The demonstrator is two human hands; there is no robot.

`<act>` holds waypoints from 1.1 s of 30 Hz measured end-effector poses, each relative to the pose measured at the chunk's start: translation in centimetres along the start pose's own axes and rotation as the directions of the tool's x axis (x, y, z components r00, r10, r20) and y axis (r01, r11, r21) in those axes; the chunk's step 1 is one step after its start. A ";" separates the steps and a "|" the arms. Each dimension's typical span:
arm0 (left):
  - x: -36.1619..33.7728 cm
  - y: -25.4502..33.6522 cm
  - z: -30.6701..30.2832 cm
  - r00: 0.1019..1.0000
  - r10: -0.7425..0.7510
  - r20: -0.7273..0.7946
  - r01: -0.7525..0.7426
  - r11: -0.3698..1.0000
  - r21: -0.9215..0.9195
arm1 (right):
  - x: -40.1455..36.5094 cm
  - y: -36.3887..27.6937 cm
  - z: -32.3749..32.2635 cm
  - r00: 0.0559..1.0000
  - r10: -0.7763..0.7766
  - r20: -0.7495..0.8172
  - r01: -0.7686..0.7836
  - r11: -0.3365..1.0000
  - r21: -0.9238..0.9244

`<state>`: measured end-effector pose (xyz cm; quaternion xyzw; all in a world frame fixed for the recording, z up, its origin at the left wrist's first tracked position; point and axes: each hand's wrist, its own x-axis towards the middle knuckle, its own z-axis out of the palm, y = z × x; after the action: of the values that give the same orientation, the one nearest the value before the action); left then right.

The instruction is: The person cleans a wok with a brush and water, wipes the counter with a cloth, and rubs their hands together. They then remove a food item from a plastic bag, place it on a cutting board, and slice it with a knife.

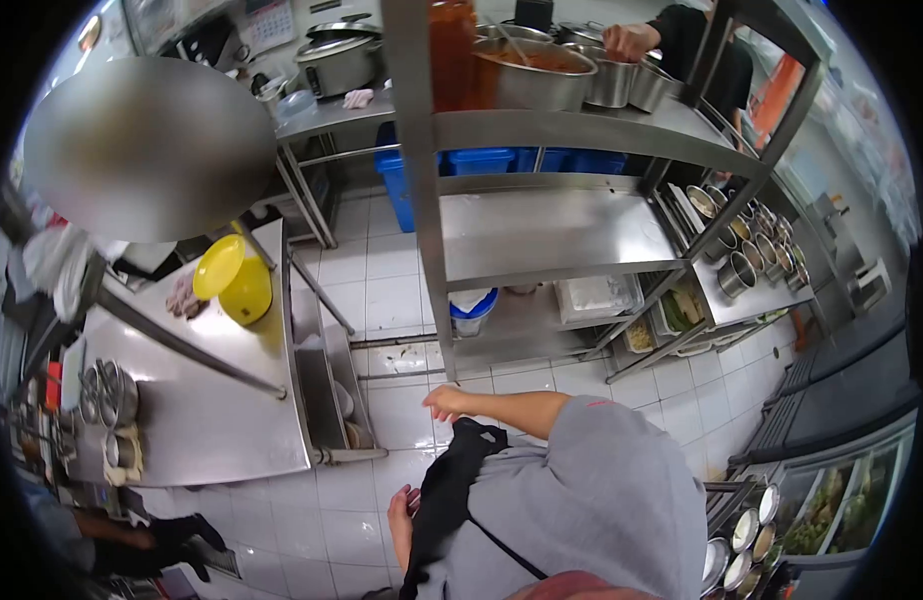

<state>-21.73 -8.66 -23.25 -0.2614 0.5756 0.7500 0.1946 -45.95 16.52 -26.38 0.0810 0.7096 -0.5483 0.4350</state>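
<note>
My right hand (pixel 447 403) hangs over the tiled floor, between the steel table and the steel rack. Its fingers are loosely curled and a little apart, with nothing visible in them. Lower down, my left hand (pixel 404 512) is beside my black apron (pixel 447 490), its fingers slightly bent and apart, holding nothing that I can see. Neither hand touches the steel table (pixel 212 400) at the left. On that table are a yellow container (pixel 245 285), metal pots (pixel 112 395) and a small heap of reddish-brown food (pixel 185 298).
A steel rack (pixel 557 235) bears large pots (pixel 534 80); a co-worker's hand (pixel 632 42) reaches over them. Blue bins (pixel 397 185) stand behind. Metal containers (pixel 737 272) crowd a right-hand counter. Another person's dark-clad legs (pixel 152 550) show at lower left.
</note>
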 end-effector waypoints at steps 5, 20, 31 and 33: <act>3.9 10.5 5.5 0.997 0.036 0.073 -0.064 0.901 0.430 | -6.7 -9.8 7.2 0.459 -0.836 0.301 0.879 0.380 -0.286; 6.5 28.3 16.4 0.870 0.415 0.266 -0.300 0.874 -0.383 | -7.8 -17.8 2.7 0.332 -0.740 0.586 -0.342 0.484 0.805; 4.1 25.7 16.0 0.408 0.903 0.136 -0.713 0.222 0.665 | -7.0 -16.7 7.2 0.623 -0.421 0.659 -0.354 0.599 0.718; 4.2 25.6 14.6 0.390 0.900 0.197 -0.724 0.167 0.669 | -7.7 -17.1 7.6 0.603 -0.374 0.704 -0.293 0.717 0.632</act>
<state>-42.67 -1.33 -3.47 0.0894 0.8654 0.4333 -0.2351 -47.40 6.27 -9.03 -0.0325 0.1799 -0.7588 0.6252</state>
